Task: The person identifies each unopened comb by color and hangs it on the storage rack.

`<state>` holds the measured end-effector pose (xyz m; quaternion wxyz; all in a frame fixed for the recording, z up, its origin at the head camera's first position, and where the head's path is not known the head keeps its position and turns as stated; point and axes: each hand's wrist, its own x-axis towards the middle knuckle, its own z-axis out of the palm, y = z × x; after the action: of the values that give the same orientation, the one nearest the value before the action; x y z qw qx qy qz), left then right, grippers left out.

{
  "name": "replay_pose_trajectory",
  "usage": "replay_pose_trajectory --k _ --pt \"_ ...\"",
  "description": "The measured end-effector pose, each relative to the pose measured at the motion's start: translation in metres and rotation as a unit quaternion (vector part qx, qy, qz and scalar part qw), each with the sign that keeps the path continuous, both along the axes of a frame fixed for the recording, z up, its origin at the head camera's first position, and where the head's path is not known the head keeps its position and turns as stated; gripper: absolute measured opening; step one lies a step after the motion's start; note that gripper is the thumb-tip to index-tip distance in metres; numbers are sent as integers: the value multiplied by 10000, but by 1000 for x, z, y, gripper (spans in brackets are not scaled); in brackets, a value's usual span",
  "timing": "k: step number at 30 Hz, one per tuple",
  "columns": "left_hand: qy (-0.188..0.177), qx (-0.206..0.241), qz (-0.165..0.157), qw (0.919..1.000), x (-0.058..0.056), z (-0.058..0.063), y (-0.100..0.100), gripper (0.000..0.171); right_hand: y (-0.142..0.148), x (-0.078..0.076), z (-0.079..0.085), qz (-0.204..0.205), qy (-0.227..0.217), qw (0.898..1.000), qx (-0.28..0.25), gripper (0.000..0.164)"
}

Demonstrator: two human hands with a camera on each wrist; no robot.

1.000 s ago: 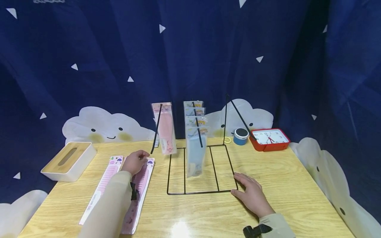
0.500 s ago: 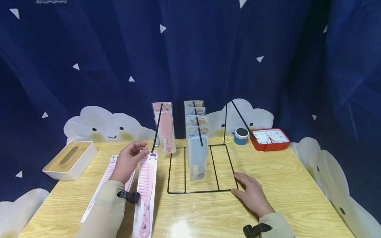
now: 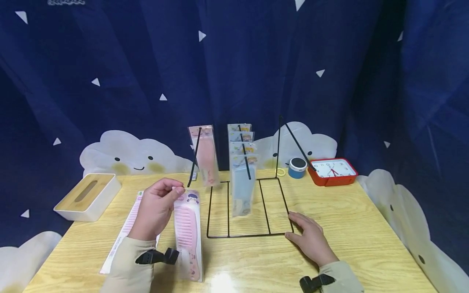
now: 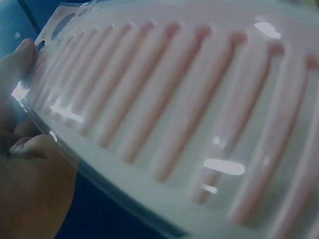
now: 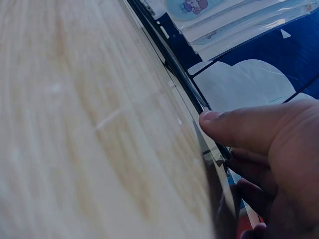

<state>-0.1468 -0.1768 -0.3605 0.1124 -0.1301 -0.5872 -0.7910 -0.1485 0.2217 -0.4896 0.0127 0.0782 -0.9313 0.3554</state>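
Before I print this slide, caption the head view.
The left hand holds a packaged pink comb by its top; the right hand touches the black wire rack.

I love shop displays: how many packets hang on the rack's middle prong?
4, lined up front to back: the front packet, then the second packet, third packet and back packet, these three partly covered. Others could be hidden.

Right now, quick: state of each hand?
Left hand: closed, pinching the packaged pink comb by its top end.
Right hand: open, touching the black wire rack at its near right corner.
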Motion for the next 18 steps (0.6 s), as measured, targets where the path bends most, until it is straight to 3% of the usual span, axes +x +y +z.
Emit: replay_pose_trajectory --k 4,7,14,18 --pt "610 363 -345 9969 13 13 8 22 0 1 2 -18 -58 10000 -34 60" --pt "935 560 -406 9932 20 22 14 24 1 2 3 -29 -94 9999 -29 60" --pt "989 555 198 9934 29 36 24 17 1 0 2 -16 -105 9999 -41 60" --pt "930 519 279 9939 30 39 28 14 1 0 0 -14 -108 9999 -20 59"
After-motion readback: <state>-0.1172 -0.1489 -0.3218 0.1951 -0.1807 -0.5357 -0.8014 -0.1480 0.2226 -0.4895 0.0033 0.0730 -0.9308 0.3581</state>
